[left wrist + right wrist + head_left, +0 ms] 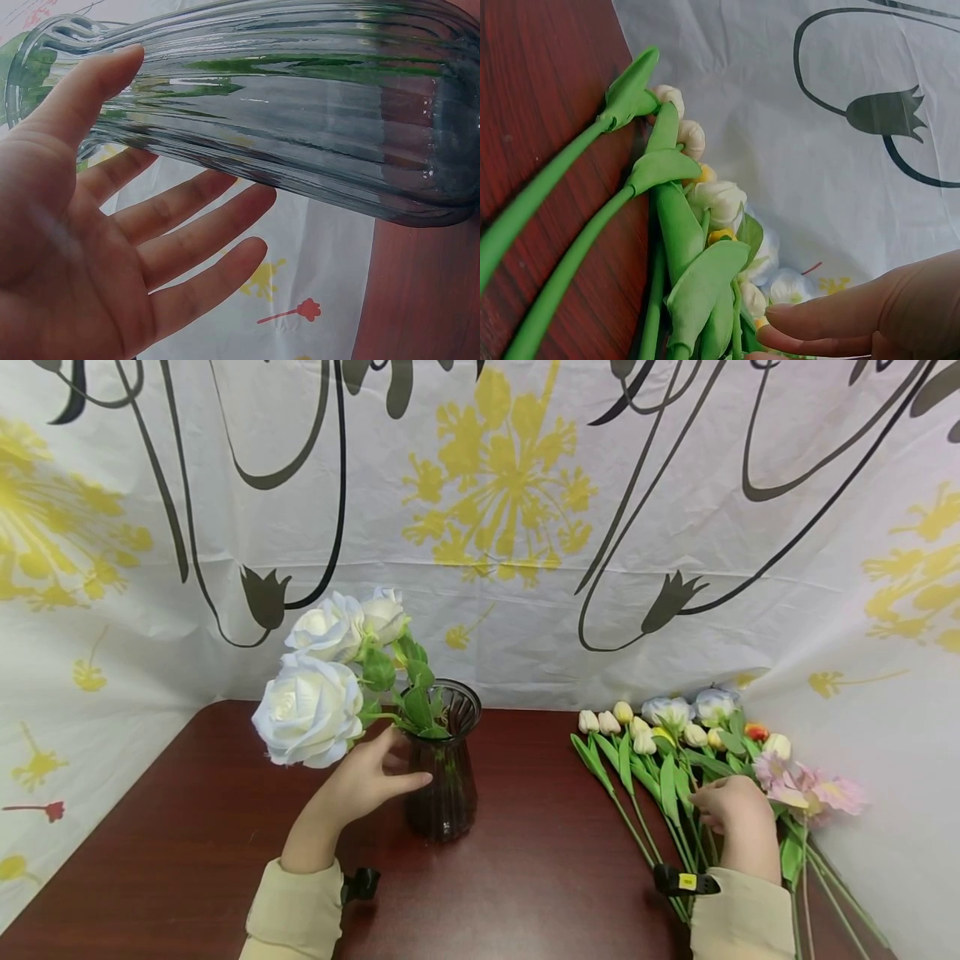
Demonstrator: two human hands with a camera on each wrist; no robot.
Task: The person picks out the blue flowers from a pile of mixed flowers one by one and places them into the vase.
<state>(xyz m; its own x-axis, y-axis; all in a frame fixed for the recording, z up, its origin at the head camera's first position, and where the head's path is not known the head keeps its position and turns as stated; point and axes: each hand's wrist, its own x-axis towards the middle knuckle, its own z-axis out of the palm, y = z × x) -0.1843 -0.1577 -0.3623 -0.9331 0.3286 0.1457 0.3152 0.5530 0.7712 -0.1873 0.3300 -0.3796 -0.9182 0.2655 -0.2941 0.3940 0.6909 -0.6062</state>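
A dark glass vase [442, 802] with ribbed sides stands upright on the table, a bunch of white-blue roses [309, 708] leaning out of it to the left. Beside the vase is my left hand [367, 781], thumb across its near side and the other fingers spread. In the left wrist view, those straight fingers [206, 217] lie along the side of the glass vase [300, 105]. My right hand [738, 818] reaches down over the pile of artificial flowers, close to the tulip stems [645, 827]. Its fingers [825, 319] look loosely extended beside the tulips [716, 202].
White and yellow tulips [643, 737], more white-blue roses [669, 712] and a pink flower [817, 789] lie heaped on the right of the dark red table [540, 868]. A patterned white cloth [510, 635] hangs behind and at both sides.
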